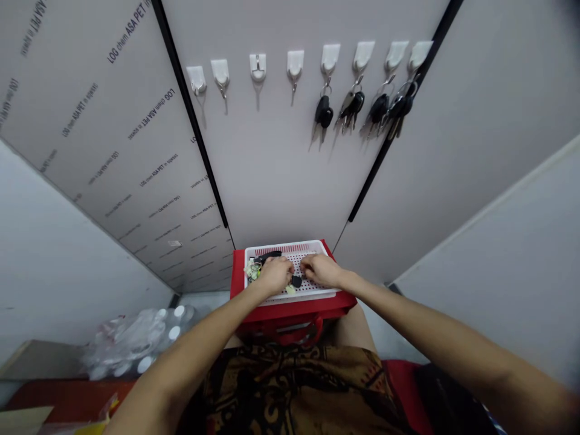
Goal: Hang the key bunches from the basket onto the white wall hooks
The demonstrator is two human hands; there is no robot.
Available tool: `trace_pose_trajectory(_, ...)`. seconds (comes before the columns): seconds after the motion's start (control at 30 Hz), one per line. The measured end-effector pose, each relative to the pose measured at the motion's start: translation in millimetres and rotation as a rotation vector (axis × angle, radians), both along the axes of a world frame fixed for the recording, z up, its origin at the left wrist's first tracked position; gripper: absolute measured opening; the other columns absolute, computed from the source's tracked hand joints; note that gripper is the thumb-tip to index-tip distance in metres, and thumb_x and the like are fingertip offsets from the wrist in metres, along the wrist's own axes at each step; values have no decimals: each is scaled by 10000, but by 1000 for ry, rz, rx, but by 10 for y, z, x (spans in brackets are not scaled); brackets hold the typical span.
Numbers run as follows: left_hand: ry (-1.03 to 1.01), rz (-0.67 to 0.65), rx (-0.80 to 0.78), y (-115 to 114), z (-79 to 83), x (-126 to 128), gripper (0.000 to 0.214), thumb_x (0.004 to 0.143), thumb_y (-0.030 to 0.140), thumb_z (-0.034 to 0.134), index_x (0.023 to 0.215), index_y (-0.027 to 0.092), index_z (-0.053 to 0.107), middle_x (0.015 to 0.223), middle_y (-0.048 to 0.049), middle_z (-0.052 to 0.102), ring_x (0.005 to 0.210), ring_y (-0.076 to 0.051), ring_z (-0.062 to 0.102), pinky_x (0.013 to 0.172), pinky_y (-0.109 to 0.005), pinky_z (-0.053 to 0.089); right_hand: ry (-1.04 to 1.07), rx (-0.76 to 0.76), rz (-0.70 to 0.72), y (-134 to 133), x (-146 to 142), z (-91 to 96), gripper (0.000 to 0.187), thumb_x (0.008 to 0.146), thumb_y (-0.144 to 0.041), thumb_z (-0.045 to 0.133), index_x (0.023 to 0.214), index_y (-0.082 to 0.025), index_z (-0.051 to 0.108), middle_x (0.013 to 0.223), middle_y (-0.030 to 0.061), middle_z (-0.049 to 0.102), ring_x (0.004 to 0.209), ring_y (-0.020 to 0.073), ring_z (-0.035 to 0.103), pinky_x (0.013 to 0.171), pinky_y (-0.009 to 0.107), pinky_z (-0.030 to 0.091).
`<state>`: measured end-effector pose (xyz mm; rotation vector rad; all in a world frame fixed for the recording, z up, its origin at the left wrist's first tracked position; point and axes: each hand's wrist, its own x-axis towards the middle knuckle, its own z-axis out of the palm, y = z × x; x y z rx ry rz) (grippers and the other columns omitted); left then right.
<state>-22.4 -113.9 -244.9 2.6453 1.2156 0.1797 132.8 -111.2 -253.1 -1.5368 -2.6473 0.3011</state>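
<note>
A white slotted tray (312,246) rests on a red box (238,272) in front of my knees. Both hands are down inside it. My left hand (274,275) is curled over a heap of keys with black heads and a pale green tag (254,270). My right hand (321,270) is curled beside it, fingertips touching a black key (296,281) between the two hands. What each set of fingers grips is hidden under the knuckles. On the wall above, a row of white hooks (258,66) runs left to right; the right ones carry key bunches (324,113).
The left hooks (196,78) hang bare. Black vertical strips (190,115) divide the wall panels. A plastic pack of bottles (136,341) lies on the floor at the left beside a cardboard piece (31,359). My patterned clothing (290,386) fills the bottom.
</note>
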Motion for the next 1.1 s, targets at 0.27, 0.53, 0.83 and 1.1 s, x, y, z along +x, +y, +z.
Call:
trace_pose_trajectory(0.27, 65, -86, 118, -235, -139, -112, 241, 648, 263, 471, 870, 168, 455, 931, -50, 480, 891, -182, 405, 763, -313, 288, 3, -25, 108, 74, -6, 5, 197, 619, -212, 439, 757, -180, 575, 778, 37, 578, 768, 146, 487, 674, 225, 321)
trace_pose_trajectory(0.53, -37, -79, 69, -59, -61, -138, 148, 650, 254, 457, 768, 171, 489, 837, -33, 508, 844, -161, 424, 760, -295, 294, 18, -27, -10, 225, -148, 2, 388, 567, -358, 498, 917, -192, 526, 783, 42, 577, 729, 161, 493, 609, 217, 330)
trace_pose_trajectory(0.83, -488, 165, -22, -49, -136, -236, 167, 653, 140, 384, 784, 158, 486, 823, -29, 512, 796, -117, 446, 732, -237, 354, 317, -31, -189, 189, -202, -123, 106, 596, -175, 402, 583, -148, 503, 561, 1, 516, 530, 88, 439, 500, 179, 311)
trace_pose_trajectory(1.1, -521, 295, -188, 132, -10, -125, 412, 624, 102, 410, 1035, 135, 392, 1021, -80, 461, 797, -127, 478, 763, -270, 363, 816, -249, -252, 149, -144, 5, 151, 637, -289, 393, 572, -153, 403, 473, -52, 380, 435, 63, 357, 449, 180, 315)
